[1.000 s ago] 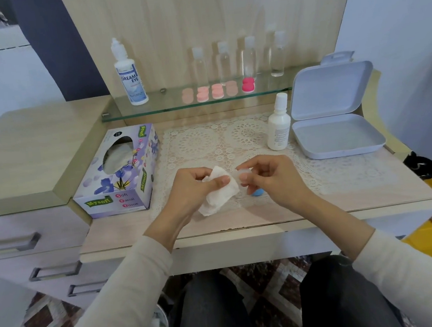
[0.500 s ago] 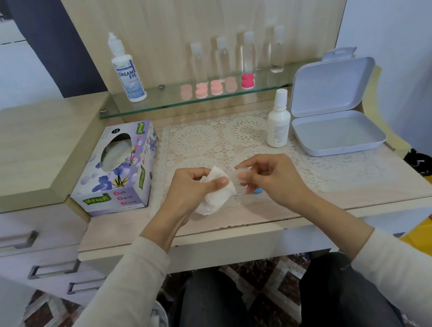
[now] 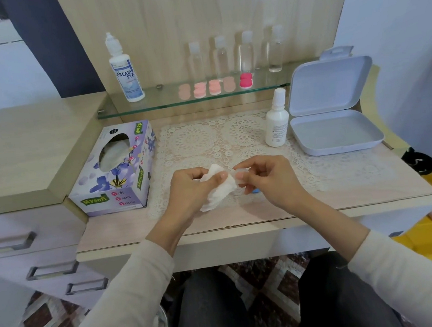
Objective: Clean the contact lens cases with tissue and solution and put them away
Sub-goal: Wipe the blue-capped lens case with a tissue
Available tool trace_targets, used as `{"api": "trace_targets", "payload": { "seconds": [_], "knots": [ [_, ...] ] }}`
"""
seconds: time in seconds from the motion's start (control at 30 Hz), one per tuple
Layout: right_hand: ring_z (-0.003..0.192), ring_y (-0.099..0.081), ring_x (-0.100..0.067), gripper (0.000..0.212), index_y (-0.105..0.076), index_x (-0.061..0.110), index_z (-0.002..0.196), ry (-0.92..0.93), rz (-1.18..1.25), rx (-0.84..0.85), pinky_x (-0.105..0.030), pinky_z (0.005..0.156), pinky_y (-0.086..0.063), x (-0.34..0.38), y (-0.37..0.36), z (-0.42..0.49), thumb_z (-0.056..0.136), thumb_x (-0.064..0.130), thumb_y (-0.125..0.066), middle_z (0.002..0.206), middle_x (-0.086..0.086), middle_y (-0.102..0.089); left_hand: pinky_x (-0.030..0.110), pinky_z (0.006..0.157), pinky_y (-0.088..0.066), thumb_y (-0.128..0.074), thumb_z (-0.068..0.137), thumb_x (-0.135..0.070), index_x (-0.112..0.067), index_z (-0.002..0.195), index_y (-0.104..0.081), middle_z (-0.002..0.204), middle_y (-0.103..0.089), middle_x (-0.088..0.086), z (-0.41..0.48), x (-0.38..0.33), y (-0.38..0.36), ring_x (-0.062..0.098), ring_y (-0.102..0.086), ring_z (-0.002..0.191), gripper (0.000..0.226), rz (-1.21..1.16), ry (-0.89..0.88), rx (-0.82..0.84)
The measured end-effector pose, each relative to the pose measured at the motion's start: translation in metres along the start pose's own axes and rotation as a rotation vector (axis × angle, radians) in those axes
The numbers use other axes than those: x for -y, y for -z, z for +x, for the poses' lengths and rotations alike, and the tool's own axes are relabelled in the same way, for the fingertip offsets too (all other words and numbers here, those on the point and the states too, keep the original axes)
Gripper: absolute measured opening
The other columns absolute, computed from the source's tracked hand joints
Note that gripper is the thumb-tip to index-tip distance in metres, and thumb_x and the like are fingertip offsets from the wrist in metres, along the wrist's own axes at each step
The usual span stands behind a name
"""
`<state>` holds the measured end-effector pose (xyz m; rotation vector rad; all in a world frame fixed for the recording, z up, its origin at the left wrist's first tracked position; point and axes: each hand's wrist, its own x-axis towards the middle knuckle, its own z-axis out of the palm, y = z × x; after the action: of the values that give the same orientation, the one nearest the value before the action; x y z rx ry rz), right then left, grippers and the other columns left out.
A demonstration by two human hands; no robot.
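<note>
My left hand (image 3: 193,189) grips a crumpled white tissue (image 3: 218,189) and presses it against a small clear contact lens case (image 3: 241,172) that my right hand (image 3: 266,179) pinches. Both hands hover just above the lace mat (image 3: 207,140) at the desk's middle. A bit of blue (image 3: 256,191), perhaps a cap, peeks out below my right hand. A small white solution bottle (image 3: 276,119) stands upright on the mat's right side. Several pink lens cases (image 3: 213,87) lie in a row on the glass shelf (image 3: 166,102).
A tissue box (image 3: 120,170) sits left of the mat. An open white plastic box (image 3: 333,115) lies at the right. On the glass shelf stand a larger solution bottle (image 3: 124,69) and several clear bottles (image 3: 236,53). Drawers (image 3: 19,243) are at the lower left.
The hands stay together with the tissue against the case; only small finger shifts show. The view has tilted slightly.
</note>
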<state>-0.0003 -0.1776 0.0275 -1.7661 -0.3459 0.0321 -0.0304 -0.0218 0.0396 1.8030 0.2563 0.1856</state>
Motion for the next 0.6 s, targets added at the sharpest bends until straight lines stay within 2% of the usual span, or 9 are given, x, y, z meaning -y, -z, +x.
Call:
{"api": "trace_targets", "payload": {
  "seconds": [0.13, 0.27, 0.4, 0.53, 0.6],
  "knots": [
    [0.047, -0.06, -0.011, 0.013, -0.068, 0.017, 0.08, -0.003, 0.03, 0.002, -0.026, 0.058, -0.053, 0.002, 0.004, -0.001, 0.081, 0.004, -0.066, 0.062, -0.01, -0.065, 0.012, 0.048, -0.042, -0.071, 0.076, -0.01, -0.014, 0.066, -0.067, 0.06, -0.062, -0.004, 0.0, 0.001, 0.006, -0.002, -0.054, 0.049, 0.011, -0.056, -0.009, 0.071],
    [0.047, -0.06, -0.011, 0.015, -0.068, 0.016, 0.079, 0.005, 0.044, -0.009, -0.022, 0.057, -0.053, 0.005, 0.005, 0.0, 0.082, 0.002, -0.065, 0.061, -0.008, -0.065, 0.025, 0.064, -0.051, -0.074, 0.071, -0.003, -0.015, 0.067, -0.068, 0.08, -0.068, -0.001, -0.001, 0.006, 0.007, 0.007, -0.062, 0.069, 0.014, -0.113, -0.023, 0.113],
    [0.051, -0.061, -0.017, 0.012, -0.068, 0.015, 0.081, 0.013, 0.052, -0.017, -0.027, 0.059, -0.054, 0.006, 0.004, 0.0, 0.082, 0.003, -0.065, 0.061, -0.01, -0.065, 0.015, 0.058, -0.049, -0.08, 0.062, 0.0, -0.011, 0.075, -0.065, 0.078, -0.066, -0.001, -0.005, 0.005, 0.001, 0.0, -0.061, 0.065, 0.023, -0.115, -0.074, 0.067],
    [0.049, -0.06, -0.013, 0.007, -0.069, 0.008, 0.085, 0.016, 0.058, -0.014, -0.027, 0.058, -0.053, 0.007, 0.0, 0.0, 0.081, 0.003, -0.066, 0.063, -0.014, -0.065, 0.009, 0.061, -0.045, -0.083, 0.059, -0.008, -0.018, 0.074, -0.063, 0.076, -0.062, -0.007, -0.006, 0.008, -0.004, -0.008, -0.056, 0.066, 0.027, -0.044, -0.144, -0.03],
    [0.048, -0.059, -0.012, 0.007, -0.069, 0.01, 0.085, 0.019, 0.05, -0.015, -0.03, 0.059, -0.053, 0.008, 0.0, -0.001, 0.08, 0.004, -0.067, 0.064, -0.017, -0.065, 0.008, 0.065, -0.044, -0.082, 0.062, -0.01, -0.022, 0.083, -0.066, 0.078, -0.061, -0.01, -0.006, 0.007, -0.005, -0.011, -0.053, 0.069, 0.029, -0.023, -0.161, -0.034]
  ]
}}
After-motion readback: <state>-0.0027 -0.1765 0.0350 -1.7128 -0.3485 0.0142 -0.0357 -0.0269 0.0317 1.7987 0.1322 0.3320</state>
